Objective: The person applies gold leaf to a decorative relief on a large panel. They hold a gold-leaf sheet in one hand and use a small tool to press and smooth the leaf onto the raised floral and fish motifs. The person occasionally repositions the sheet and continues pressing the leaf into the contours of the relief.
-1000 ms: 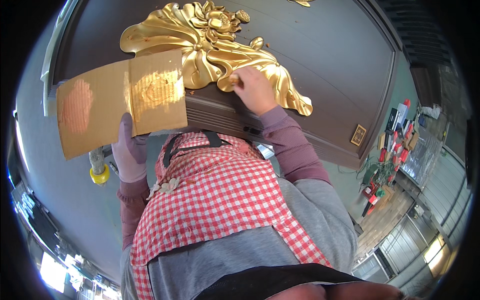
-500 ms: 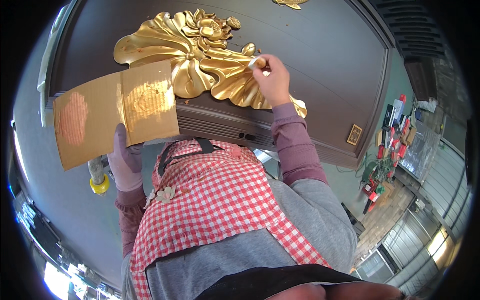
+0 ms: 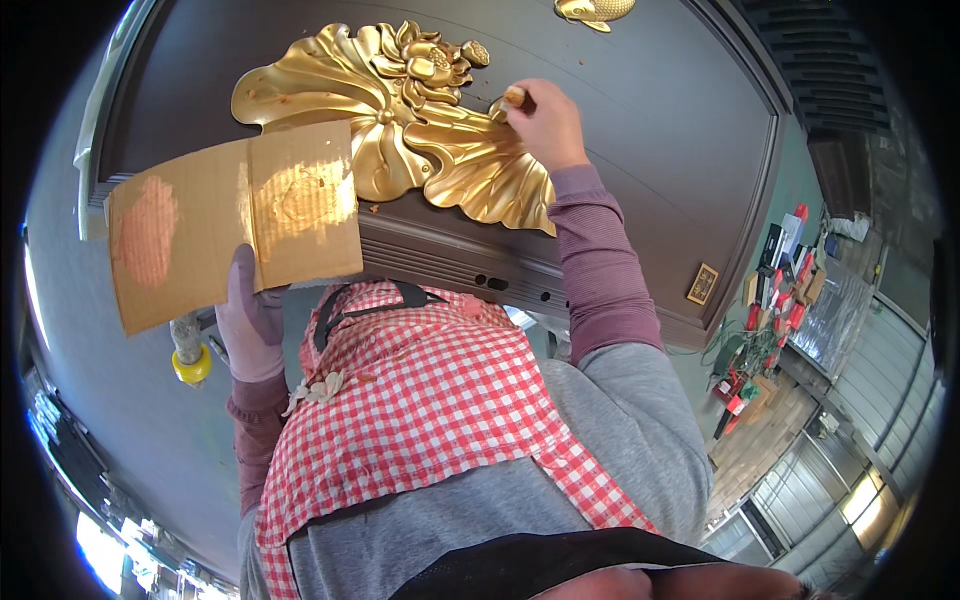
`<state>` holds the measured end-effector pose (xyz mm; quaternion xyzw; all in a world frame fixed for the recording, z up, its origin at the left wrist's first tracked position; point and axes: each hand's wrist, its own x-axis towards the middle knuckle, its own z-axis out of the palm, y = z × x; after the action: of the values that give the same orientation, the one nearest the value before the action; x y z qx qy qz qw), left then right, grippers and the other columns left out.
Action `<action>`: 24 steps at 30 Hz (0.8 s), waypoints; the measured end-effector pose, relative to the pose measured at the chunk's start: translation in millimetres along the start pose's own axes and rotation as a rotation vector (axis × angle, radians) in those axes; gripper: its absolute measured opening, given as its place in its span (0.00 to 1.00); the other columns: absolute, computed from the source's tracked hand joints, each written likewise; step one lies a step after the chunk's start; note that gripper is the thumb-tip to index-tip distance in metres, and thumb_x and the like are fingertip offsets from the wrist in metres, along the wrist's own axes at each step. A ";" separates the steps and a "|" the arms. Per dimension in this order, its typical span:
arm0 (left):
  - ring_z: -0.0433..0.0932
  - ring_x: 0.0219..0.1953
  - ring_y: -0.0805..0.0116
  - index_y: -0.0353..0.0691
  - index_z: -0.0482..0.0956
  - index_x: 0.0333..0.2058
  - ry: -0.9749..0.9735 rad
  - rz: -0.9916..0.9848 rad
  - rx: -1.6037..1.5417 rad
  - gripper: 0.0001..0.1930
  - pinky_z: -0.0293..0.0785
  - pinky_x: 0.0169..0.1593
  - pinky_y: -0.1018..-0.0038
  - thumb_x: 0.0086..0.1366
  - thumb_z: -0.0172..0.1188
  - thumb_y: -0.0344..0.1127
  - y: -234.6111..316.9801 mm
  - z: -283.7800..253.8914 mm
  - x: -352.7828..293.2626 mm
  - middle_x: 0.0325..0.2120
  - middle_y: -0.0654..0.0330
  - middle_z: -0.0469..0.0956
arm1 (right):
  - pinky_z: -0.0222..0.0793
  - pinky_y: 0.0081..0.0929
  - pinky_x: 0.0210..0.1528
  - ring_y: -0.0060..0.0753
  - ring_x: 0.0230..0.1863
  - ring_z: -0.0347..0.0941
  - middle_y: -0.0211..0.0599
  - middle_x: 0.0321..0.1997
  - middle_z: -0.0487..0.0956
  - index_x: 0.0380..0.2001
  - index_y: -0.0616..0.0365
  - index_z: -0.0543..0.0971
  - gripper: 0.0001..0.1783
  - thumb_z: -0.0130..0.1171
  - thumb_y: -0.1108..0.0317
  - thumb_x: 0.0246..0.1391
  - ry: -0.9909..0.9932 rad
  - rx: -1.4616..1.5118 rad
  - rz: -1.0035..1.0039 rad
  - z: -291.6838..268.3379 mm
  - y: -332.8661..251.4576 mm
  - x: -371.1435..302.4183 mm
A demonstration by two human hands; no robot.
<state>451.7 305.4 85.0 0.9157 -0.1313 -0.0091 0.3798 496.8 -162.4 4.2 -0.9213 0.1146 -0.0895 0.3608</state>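
My left hand (image 3: pixel 250 325), in a pale lilac glove, grips the lower edge of a bent cardboard sheet (image 3: pixel 212 215). The sheet bears a coppery smear on its left part and a shiny gold smear on its right. My bare right hand (image 3: pixel 550 125) is closed, its fingertips pinching a small pale piece with an orange-brown patch (image 3: pixel 515 96); its kind is unclear. That hand is at the small bud on the right of a gold lotus relief (image 3: pixel 385 116), which has broad ruffled leaves and a flower. Contact with the bud is hard to make out.
The relief is on a dark brown panel (image 3: pixel 660 150) with a raised border. A gold fish ornament (image 3: pixel 597 10) is at the top, a small gold plaque (image 3: pixel 703 284) at lower right. Tools and boxes (image 3: pixel 785 270) lie beyond the panel. A yellow-ringed post (image 3: pixel 190 360) stands at left.
My right hand has moved up and slightly right, from the lower leaf to the bud. More of the fish ornament shows. My left hand still holds the cardboard in nearly the same place.
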 end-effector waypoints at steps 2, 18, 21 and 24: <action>0.85 0.54 0.58 0.32 0.72 0.66 -0.008 0.021 0.013 0.26 0.87 0.53 0.66 0.71 0.64 0.17 -2.2 2.5 -0.1 0.56 0.47 0.80 | 0.79 0.44 0.48 0.50 0.42 0.82 0.42 0.40 0.84 0.42 0.56 0.85 0.12 0.70 0.68 0.54 -0.087 -0.073 -0.112 4.5 0.1 5.8; 0.87 0.50 0.55 0.33 0.70 0.68 0.013 0.027 -0.075 0.28 0.86 0.51 0.64 0.71 0.65 0.19 -15.5 7.6 -7.2 0.52 0.46 0.82 | 0.78 0.49 0.47 0.55 0.44 0.83 0.46 0.40 0.86 0.38 0.58 0.84 0.13 0.69 0.60 0.56 -0.268 -0.306 -0.016 -0.4 7.5 44.1; 0.87 0.49 0.51 0.35 0.71 0.68 0.020 0.112 0.117 0.28 0.85 0.51 0.62 0.70 0.66 0.21 -0.9 2.5 0.0 0.50 0.45 0.84 | 0.79 0.48 0.48 0.55 0.43 0.83 0.46 0.39 0.86 0.38 0.58 0.84 0.14 0.70 0.59 0.55 -0.326 -0.306 0.029 -0.8 -1.1 44.2; 0.87 0.49 0.49 0.34 0.71 0.67 0.022 0.174 0.275 0.28 0.84 0.52 0.61 0.70 0.66 0.21 10.1 -2.1 2.5 0.50 0.45 0.84 | 0.79 0.47 0.48 0.55 0.42 0.83 0.46 0.36 0.86 0.38 0.59 0.84 0.15 0.70 0.58 0.54 -0.259 -0.303 0.057 -2.9 2.9 41.0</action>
<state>452.0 299.4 93.7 0.9443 -0.2060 0.0521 0.2514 534.9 -177.6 7.7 -0.9651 0.1057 0.0581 0.2323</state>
